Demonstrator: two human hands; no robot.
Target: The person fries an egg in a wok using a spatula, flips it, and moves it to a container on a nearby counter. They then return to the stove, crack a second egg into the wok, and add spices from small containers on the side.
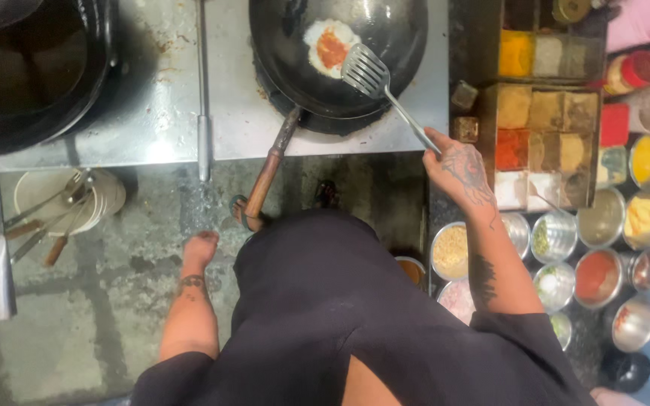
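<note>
A fried egg with a set white edge and an orange-red centre [330, 47] is lying in the large black round-bottomed wok [385, 68] on the steel cooktop [167, 113]; judged from the firm white, the cooking is looking well along, while lifting the egg out is not yet done. The person's right hand [457, 169] is closing around the thin handle of a slotted metal spatula [366, 71], whose blade is hovering just beside the egg, at its right edge, perhaps touching it. The left hand [201, 246] is hanging low, well apart from the wok, curled loosely and holding nothing; the wok's wooden handle [268, 173] is pointing down between the two hands. Compartmented spice boxes [543, 128] and steel bowls [599, 274] are standing to the right.
</note>
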